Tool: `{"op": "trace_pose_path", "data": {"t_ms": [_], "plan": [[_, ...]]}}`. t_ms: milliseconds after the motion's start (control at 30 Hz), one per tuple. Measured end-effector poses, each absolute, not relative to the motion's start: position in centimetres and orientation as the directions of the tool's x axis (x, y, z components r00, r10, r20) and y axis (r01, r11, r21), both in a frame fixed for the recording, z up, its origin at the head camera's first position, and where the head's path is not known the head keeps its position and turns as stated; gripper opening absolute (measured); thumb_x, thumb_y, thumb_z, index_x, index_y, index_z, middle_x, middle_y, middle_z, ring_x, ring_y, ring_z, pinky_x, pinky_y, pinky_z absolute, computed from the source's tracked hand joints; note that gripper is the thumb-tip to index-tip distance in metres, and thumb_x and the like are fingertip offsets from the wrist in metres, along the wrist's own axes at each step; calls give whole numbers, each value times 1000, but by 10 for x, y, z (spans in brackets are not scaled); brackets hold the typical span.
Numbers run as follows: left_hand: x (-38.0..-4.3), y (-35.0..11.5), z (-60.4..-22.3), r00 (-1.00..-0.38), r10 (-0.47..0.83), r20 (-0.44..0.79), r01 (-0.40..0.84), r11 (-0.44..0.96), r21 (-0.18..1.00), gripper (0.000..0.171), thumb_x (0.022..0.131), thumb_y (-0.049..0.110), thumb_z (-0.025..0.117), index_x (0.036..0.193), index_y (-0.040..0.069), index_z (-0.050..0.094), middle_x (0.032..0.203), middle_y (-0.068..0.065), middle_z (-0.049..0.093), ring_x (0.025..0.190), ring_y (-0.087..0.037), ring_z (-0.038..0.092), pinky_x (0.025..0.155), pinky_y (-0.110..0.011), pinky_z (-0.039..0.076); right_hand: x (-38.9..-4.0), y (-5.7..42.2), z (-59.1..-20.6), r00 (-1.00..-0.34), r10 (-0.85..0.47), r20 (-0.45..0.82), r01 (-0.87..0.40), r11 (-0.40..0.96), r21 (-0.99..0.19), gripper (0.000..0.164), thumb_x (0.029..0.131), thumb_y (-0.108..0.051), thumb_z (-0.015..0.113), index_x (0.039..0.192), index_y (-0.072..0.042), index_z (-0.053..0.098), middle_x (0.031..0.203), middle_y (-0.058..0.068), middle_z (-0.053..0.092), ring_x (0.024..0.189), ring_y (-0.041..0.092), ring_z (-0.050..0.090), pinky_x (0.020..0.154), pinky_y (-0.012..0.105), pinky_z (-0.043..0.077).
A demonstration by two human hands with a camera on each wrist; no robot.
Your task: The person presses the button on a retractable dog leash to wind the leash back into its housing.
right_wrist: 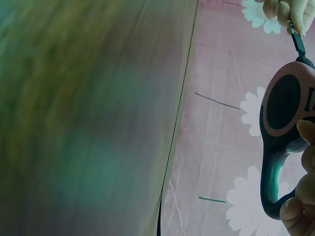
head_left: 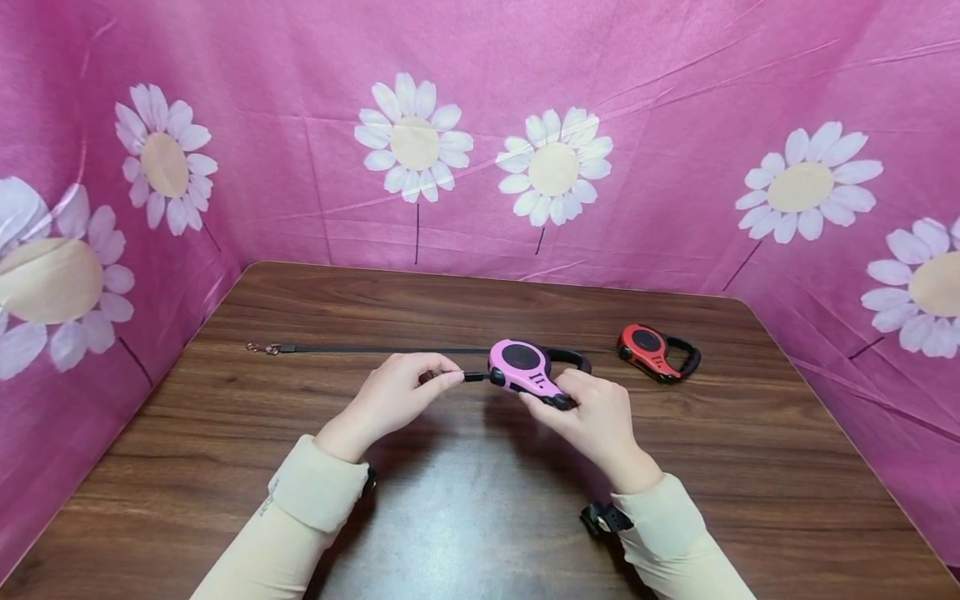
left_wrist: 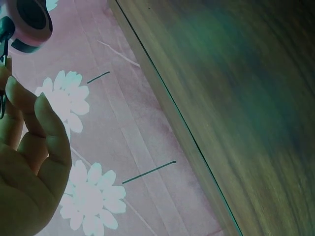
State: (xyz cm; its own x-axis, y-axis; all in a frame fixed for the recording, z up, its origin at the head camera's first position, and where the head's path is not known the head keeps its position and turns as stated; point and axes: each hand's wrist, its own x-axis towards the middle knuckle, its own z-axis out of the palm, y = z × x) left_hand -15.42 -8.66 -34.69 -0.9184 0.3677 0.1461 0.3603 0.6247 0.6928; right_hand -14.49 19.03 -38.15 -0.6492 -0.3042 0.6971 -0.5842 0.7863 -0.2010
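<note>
My right hand (head_left: 600, 412) grips the black handle of a pink retractable dog leash (head_left: 521, 357), held above the table. From its nozzle comes a short black strap end (head_left: 474, 377), pinched between thumb and fingers of my left hand (head_left: 405, 392); the clip there is mostly hidden by the fingers. In the left wrist view, the left hand (left_wrist: 37, 147) reaches up beside the pink casing (left_wrist: 32, 22). The right wrist view has the casing's black round centre (right_wrist: 283, 102) and the right fingers (right_wrist: 307, 157) around the handle.
A red retractable leash (head_left: 648, 350) lies on the wooden table (head_left: 450, 517) at the back right. Its black strap (head_left: 390, 349) runs left behind the pink leash to a metal clip (head_left: 264, 348). A pink flowered cloth (head_left: 480, 50) surrounds the table's back and sides.
</note>
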Motion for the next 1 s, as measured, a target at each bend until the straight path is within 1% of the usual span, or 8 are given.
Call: {"op": "trace_pose_path", "data": {"t_ms": [100, 300, 400, 600, 667, 767, 900, 1000], "plan": [[-154, -86, -348, -912, 379, 155, 373, 612, 697, 17, 97, 36, 63, 101, 24, 75, 80, 2, 68, 64, -7, 50, 62, -27, 43, -145, 188, -382, -638, -314, 703, -592, 784, -187, 48, 78, -50, 73, 56, -18, 44, 56, -7, 43, 48, 4, 30, 46, 19, 20], [-153, -86, -347, -910, 384, 157, 376, 605, 702, 19, 97, 35, 63, 105, 24, 76, 86, 7, 72, 72, -7, 56, 68, -27, 46, -144, 185, -381, -625, -336, 705, -608, 776, -170, 45, 77, -49, 74, 57, -18, 47, 56, -7, 48, 47, 5, 34, 45, 20, 23], [-153, -86, -348, -910, 388, 145, 371, 606, 704, 20, 97, 35, 62, 108, 24, 75, 86, 4, 73, 73, -7, 59, 69, -29, 46, -144, 185, -382, -620, -334, 709, -607, 777, -165, 46, 77, -50, 73, 57, -18, 46, 56, -7, 48, 46, 5, 34, 45, 21, 23], [-154, -83, -351, -905, 400, 146, 380, 604, 701, 20, 97, 33, 63, 108, 21, 74, 85, 2, 73, 71, -5, 56, 67, -27, 46, -145, 186, -383, -623, -330, 710, -597, 787, -158, 47, 75, -48, 75, 55, -18, 44, 54, -8, 43, 46, 6, 32, 44, 22, 22], [-154, -81, -351, -903, 404, 146, 384, 608, 695, 20, 97, 32, 63, 108, 20, 74, 86, 3, 72, 72, -4, 56, 68, -27, 46, -145, 187, -383, -635, -329, 699, -590, 791, -164, 47, 75, -47, 76, 55, -18, 44, 54, -8, 42, 46, 6, 32, 44, 22, 22], [-154, -81, -353, -905, 405, 133, 381, 632, 675, 21, 97, 33, 63, 109, 21, 74, 89, 6, 73, 78, -5, 60, 73, -29, 48, -144, 187, -382, -669, -333, 664, -573, 800, -176, 46, 73, -47, 77, 56, -19, 45, 55, -9, 41, 46, 7, 32, 45, 23, 22], [-154, -81, -357, -910, 408, 74, 357, 680, 640, 21, 96, 34, 63, 110, 23, 74, 98, 10, 73, 91, -7, 65, 81, -35, 50, -142, 188, -380, -723, -346, 597, -540, 823, -177, 45, 71, -47, 80, 58, -21, 46, 55, -10, 39, 47, 8, 32, 46, 23, 22], [-156, -81, -362, -914, 404, 24, 330, 711, 620, 20, 96, 36, 63, 109, 26, 74, 101, 12, 73, 92, -6, 65, 81, -37, 51, -142, 189, -380, -758, -353, 549, -519, 835, -180, 47, 71, -48, 80, 58, -21, 44, 54, -10, 35, 48, 9, 30, 46, 24, 22]]}}
